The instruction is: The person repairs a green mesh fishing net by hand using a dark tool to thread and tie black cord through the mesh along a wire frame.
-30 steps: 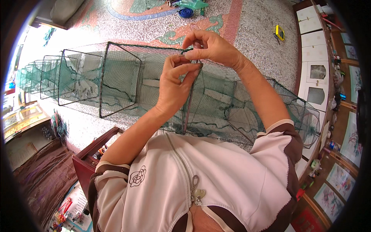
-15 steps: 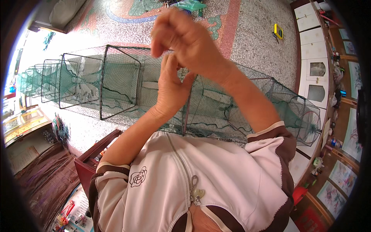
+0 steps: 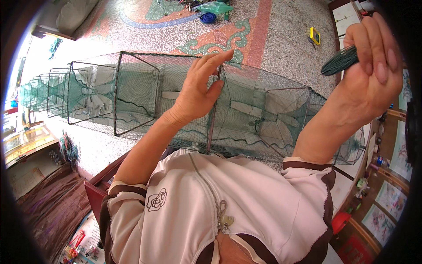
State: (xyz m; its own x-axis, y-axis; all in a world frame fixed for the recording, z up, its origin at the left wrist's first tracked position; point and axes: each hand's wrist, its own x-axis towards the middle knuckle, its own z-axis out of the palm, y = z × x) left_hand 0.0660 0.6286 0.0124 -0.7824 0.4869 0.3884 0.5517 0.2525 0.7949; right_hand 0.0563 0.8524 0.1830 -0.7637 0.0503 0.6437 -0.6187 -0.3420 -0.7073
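Note:
A long collapsible fish trap of green netting on dark square metal frames stretches across the floor in front of me. At an upper frame corner near its middle, my left hand touches the netting, with fingers extended and thumb apart from them. My right hand is raised far to the right, beyond the trap. Its fingers are closed around a bundle of dark green twine, whose rounded end sticks out to the left. Whether the twine is wound on a netting needle is hidden by the fingers.
A blue coil and a green plastic bag lie on the patterned floor at the back. A yellow-edged device lies farther right. White cabinets line the right side. A dark red box stands at my left.
My right hand has swung from above the left hand to the far right, bringing the green twine bundle into view. The left hand's fingers have straightened and spread from the thumb.

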